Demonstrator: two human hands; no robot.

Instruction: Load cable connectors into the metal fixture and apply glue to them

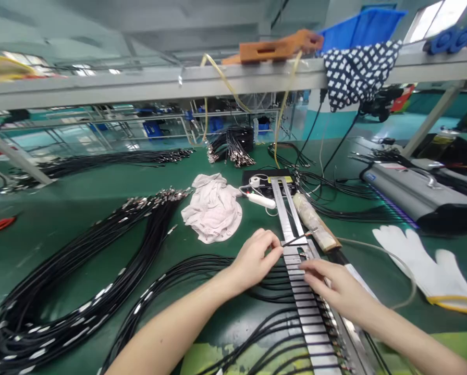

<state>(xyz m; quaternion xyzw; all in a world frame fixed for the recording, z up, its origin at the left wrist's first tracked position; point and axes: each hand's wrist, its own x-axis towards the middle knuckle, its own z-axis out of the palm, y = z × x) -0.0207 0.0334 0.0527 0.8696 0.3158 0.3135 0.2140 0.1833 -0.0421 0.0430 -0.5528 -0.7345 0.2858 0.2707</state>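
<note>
The left hand (260, 257) is closed in a pinch, thumb against forefinger, on one black cable (296, 240). The cable lies across the far part of a slotted metal strip (322, 361), its free end pointing right. The pinch sits back from that tip, presumably to leave the end exposed while keeping it steered.

The right hand (329, 284) is over the right edge of the strip, fingers parted and gripping nothing visible; whether the fingertips touch the strip cannot be told. Its position opposite the left hand appears to suit guiding cable ends.

Nearer along the strip, further cables cross it at regular spacing, apparently kept apart by the slots. A cable bundle (179, 271) curves away to the left, likely so the slack stays off the strip.

Further left lies a large looped bundle (149, 250), its ends gathered at the far side. A crumpled cloth (212, 208) rests beyond the left hand. A wrapped block (311, 219) lies just right of the strip's far rails. At right are a white glove (425, 265) and, farther off, a grey machine (421, 192) with a lit underside.
</note>
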